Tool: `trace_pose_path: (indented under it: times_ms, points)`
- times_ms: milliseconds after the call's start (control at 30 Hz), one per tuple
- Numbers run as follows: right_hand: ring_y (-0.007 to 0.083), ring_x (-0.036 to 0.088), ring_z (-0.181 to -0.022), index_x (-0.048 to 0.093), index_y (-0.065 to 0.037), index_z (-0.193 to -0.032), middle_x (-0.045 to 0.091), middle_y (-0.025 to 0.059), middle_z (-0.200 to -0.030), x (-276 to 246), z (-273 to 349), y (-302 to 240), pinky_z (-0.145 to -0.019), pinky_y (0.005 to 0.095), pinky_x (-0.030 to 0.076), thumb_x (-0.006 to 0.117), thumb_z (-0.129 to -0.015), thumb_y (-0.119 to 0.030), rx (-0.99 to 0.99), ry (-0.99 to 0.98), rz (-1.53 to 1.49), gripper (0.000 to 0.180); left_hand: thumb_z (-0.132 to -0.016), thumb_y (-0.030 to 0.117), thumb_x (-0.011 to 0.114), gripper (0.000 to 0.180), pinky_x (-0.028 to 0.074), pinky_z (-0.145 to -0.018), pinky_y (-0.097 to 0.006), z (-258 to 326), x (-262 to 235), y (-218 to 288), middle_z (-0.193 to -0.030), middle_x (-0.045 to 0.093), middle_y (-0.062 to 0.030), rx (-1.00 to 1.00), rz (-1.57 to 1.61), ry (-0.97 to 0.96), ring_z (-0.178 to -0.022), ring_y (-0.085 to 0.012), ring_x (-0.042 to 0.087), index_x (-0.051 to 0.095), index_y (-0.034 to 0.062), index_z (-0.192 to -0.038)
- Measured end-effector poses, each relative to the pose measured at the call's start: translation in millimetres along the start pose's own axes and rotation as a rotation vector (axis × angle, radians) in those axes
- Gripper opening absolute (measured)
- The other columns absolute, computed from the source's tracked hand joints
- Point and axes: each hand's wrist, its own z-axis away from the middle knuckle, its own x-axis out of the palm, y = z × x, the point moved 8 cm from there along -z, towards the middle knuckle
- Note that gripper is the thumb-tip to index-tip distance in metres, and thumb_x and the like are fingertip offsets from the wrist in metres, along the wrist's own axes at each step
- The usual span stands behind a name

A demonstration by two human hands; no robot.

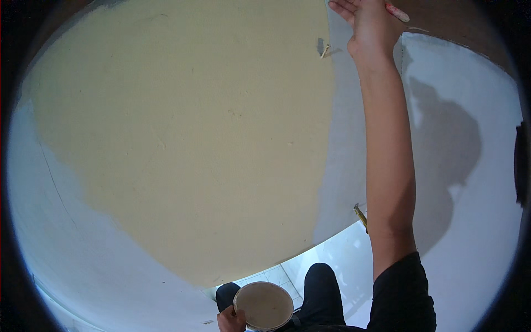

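Note:
At the bottom of the view my left hand (231, 320) grips the rim of a round paint bucket (263, 305) with beige paint in it, the thumb over the edge. My right arm stretches up to the top of the view. There my right hand (371, 16) holds what appears to be a paintbrush (397, 12). Only its red and whitish handle end sticks out beside the wrist; its head is hidden. The hand is close to the wall (348, 122), to the right of a broad cream-yellow painted area (210, 138).
A small pale peg (325, 51) juts from the wall beside a grey patch. A thin yellow-and-black object (360, 217) shows beside my forearm. White wall (464, 221) continues around a corner on the right, with a dark object (521, 166) at the rim. Tiled floor (276, 276) lies below.

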Motion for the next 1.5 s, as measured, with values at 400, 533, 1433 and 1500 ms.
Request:
trace_pose_path:
  times_ms: [400,533,1433,1500]
  points:
    - [0.0228,0.068,-0.064,0.058,0.003,-0.097,0.066,0.0168,-0.077,3.5,20.2,-11.2,-0.063,0.0344,0.061,0.056,-0.098,-0.015,-0.017,-0.031,0.028,0.018,-0.099,0.036,0.062,0.045,0.041,-0.045,-0.043,-2.1,-3.8,7.9,-0.055,0.052,-0.0199,0.050,-0.003,0.050,-0.045,-0.0272,0.053,0.054,0.0000,-0.074]
    - [0.0222,0.068,-0.064,0.058,0.003,-0.094,0.066,0.0172,-0.076,12.8,9.0,0.0,-0.062,0.0340,0.061,0.056,-0.098,-0.014,0.024,0.009,0.038,0.018,-0.099,0.034,0.062,0.043,0.040,-0.045,-0.042,-2.7,-2.6,7.0,-0.056,0.052,-0.0200,-0.036,-0.005,0.015,-0.045,-0.0262,0.051,0.053,0.0002,-0.074]
    - [0.0272,0.074,-0.070,0.065,0.007,-0.096,0.071,0.0226,-0.082,-51.8,43.0,4.6,-0.066,0.0356,0.063,0.067,-0.090,-0.016,0.080,-0.195,0.376,0.024,-0.097,0.038,0.062,0.045,0.041,-0.046,-0.042,-0.8,0.7,2.9,-0.055,0.051,-0.0172,-0.013,0.011,0.033,-0.048,-0.0226,0.053,0.058,-0.0001,-0.075]
    - [0.0260,0.074,-0.071,0.066,0.007,-0.097,0.072,0.0216,-0.082,-59.5,45.8,5.1,-0.066,0.0352,0.063,0.067,-0.091,-0.017,0.150,-0.217,0.450,0.024,-0.097,0.039,0.062,0.046,0.041,-0.046,-0.042,-2.0,-1.2,5.6,-0.055,0.051,-0.0172,-0.021,-0.004,0.034,-0.048,-0.0225,0.052,0.057,0.0000,-0.075]
